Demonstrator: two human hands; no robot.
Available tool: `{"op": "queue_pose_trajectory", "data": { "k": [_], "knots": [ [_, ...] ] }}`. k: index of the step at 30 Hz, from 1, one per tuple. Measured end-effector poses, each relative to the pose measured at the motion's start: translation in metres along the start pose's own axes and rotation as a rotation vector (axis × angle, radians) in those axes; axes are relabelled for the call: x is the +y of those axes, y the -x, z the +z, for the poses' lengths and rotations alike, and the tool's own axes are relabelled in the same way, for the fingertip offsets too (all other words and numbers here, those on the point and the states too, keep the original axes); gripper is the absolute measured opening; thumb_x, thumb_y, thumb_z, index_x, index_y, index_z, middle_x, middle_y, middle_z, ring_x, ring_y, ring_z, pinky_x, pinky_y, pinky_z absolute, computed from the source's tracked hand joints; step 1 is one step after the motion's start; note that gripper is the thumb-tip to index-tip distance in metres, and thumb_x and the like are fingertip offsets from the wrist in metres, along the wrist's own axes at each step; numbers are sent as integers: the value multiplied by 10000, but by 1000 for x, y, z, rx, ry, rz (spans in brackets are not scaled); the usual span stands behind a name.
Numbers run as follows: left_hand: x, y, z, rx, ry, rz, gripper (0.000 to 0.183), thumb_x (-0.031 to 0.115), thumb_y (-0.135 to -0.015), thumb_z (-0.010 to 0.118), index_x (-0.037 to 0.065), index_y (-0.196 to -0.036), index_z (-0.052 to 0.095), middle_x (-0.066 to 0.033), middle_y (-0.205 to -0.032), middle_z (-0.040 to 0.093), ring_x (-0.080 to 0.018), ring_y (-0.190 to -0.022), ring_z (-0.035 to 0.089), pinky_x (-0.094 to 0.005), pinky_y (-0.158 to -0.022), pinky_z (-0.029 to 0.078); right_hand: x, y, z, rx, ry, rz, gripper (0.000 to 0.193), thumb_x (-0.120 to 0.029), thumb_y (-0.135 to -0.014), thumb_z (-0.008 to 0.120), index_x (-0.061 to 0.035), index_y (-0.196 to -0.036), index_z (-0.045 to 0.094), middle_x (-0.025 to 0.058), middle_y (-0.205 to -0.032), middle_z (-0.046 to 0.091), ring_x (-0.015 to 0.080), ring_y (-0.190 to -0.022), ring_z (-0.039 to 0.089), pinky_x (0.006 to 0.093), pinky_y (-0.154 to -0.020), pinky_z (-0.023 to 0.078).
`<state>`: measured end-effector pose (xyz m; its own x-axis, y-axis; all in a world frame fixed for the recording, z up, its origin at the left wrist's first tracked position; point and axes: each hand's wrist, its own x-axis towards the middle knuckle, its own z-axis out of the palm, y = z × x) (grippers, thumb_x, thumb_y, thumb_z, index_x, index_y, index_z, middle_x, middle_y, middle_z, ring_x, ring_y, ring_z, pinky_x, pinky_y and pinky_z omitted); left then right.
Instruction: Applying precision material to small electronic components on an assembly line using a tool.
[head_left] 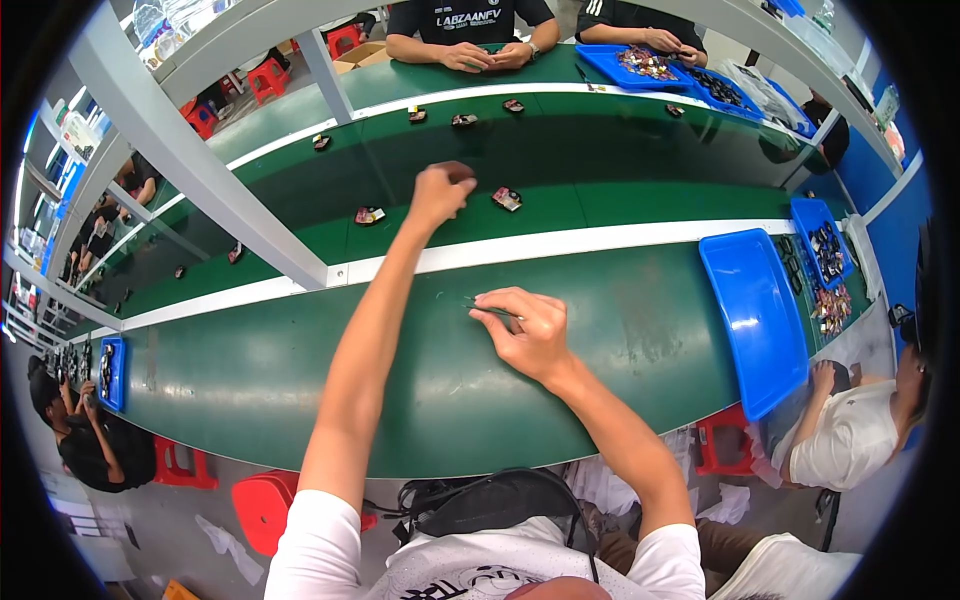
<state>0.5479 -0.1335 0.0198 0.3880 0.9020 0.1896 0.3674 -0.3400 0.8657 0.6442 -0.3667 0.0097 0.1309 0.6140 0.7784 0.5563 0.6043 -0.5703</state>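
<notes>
My left hand (443, 195) reaches over the dark belt, fingers bent and somewhat apart, the tips smeared by motion; I see nothing in it. The closest part to it is a small black part with a red and pale label (507, 199), lying to its right. Another such part (369, 215) lies to the left of my left wrist. Above the green worktop (450, 390), my right hand (528, 330) is closed in a pinch on a pair of thin metal tweezers (472, 306), whose tips point left.
Along the belt's far side lie several more small parts (464, 120). A white rail (560, 242) separates belt and worktop; a grey post (215, 165) rises at left. To the right stands a blue tray (757, 325), near a smaller tray of black parts (824, 245). Co-workers sit around.
</notes>
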Motion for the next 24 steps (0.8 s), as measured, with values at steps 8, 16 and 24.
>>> {"op": "queue_pose_trajectory", "data": {
  "k": [8,16,24],
  "knots": [
    [-10,-25,35,-147,-244,-97,225,195,-799,784,40,-959,756,-142,-938,745,-295,-912,716,-391,-854,547,-4,-2,0,-50,56,75,151,-7,-738,808,-62,-817,691,57,-803,735,205,-537,644,290,-478,472],
    [-5,21,1,43,-291,64,178,70,-867,713,-28,-996,640,-94,-764,707,-164,-685,675,-320,-633,520,-5,-3,4,-46,13,46,155,-35,-728,824,-61,-823,704,51,-783,728,180,-460,575,294,-462,439],
    [14,162,-28,3,264,-170,201,64,-940,654,-69,-1088,685,-76,-768,689,-96,-541,614,-217,-399,420,-11,-2,9,-64,-175,362,152,-33,-750,843,-30,-863,740,1,-724,700,20,-433,384,218,-416,295]
  ]
}}
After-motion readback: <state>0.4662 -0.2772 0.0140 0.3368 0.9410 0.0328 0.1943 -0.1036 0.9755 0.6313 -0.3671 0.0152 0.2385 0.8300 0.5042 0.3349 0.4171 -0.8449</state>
